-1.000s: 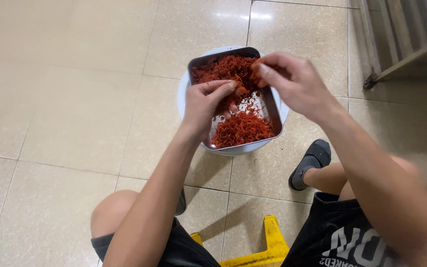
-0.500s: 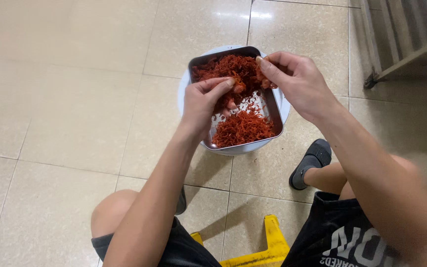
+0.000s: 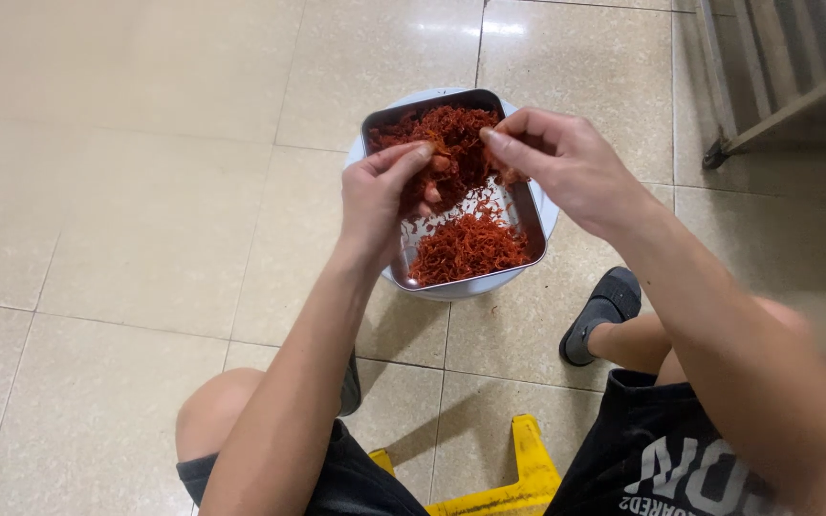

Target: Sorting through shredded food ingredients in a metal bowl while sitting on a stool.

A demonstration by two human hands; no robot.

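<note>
Landmark: a rectangular metal tray (image 3: 529,216) is set on a round white basin (image 3: 549,212) on the tiled floor (image 3: 126,172), low enough to be reached from the yellow stool (image 3: 518,478).

Contents: red-orange shredded strands (image 3: 466,250) are heaped at the near end of the tray, and a denser clump (image 3: 442,129) is piled at the far end; bare metal is exposed between the two, so the loosened portion appears to be kept apart from the tangled one.

Left hand (image 3: 384,196): it is held over the tray's left side, fingers curled and pinched shut on a tuft of strands lifted from the far clump.

Right hand (image 3: 566,167): it is held over the tray's right edge, thumb and fingertips closed on a small pinch of the same strands, opposite the left hand, as if the tuft is being pulled apart.

Height: both hands are kept just above the tray, so falling strands are caught inside it.

Surroundings: a dark slipper (image 3: 602,313) lies right of the tray; a metal rack leg (image 3: 719,153) stands further right.
</note>
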